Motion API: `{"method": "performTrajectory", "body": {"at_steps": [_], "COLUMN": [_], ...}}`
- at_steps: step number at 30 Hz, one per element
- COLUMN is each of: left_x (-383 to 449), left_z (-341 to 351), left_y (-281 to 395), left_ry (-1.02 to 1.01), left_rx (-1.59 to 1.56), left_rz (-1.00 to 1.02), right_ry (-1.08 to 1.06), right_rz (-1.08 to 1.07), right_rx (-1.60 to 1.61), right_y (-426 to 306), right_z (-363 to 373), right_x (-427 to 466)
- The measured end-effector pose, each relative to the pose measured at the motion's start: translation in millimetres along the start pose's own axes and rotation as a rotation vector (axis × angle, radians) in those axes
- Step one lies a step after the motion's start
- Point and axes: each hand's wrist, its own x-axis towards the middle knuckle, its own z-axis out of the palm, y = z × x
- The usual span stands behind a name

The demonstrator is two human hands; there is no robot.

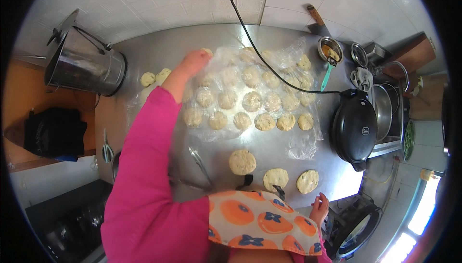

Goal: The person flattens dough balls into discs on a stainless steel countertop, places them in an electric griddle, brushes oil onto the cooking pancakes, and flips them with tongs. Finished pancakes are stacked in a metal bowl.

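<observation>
My left hand (196,61) reaches to the far side of the steel table, its fingers closed on the left edge of a clear plastic film (213,135). Something pale shows at its fingertips, too small to name. Under the film lie several rows of round dough pieces (252,101); a few at the right edge look uncovered. Two more dough pieces (147,79) sit left of my wrist. Closer to me are three flattened dough rounds (242,162). My right hand (319,209) hangs at the table's front edge, empty, fingers loosely curled and apart.
A black electric griddle (355,129) stands shut at the right, its cord (267,62) crossing above the dough. Metal tongs (200,165) lie in front. A bowl (330,48) holds a green-handled brush. At left are a large steel pot (90,61) and scissors (107,150).
</observation>
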Motion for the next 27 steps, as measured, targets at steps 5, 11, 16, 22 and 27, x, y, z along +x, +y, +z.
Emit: {"method": "performTrajectory", "body": {"at_steps": [5,11,16,22,27], "left_x": [10,48,58,75,59], "left_z": [14,12,26,28,37], "left_y": [-27,-52,-52,-62,-66], "left_ry": [-0.083,0.279,0.214,0.22,0.246], "left_rx": [-0.166,0.17,0.278,0.335,0.181], "left_rz": [0.109,0.23,0.261,0.359,0.147], "right_ry": [-0.007,0.001,-0.032,-0.048,-0.053], "right_rz": [-0.02,-0.128,-0.13,-0.02,0.008], "right_rx": [-0.045,-0.033,-0.071,-0.124,-0.018], "right_y": [-17,-38,-52,-49,-46], "right_z": [13,20,17,12,12], "right_x": [-4,7,-1,-14,-12]}}
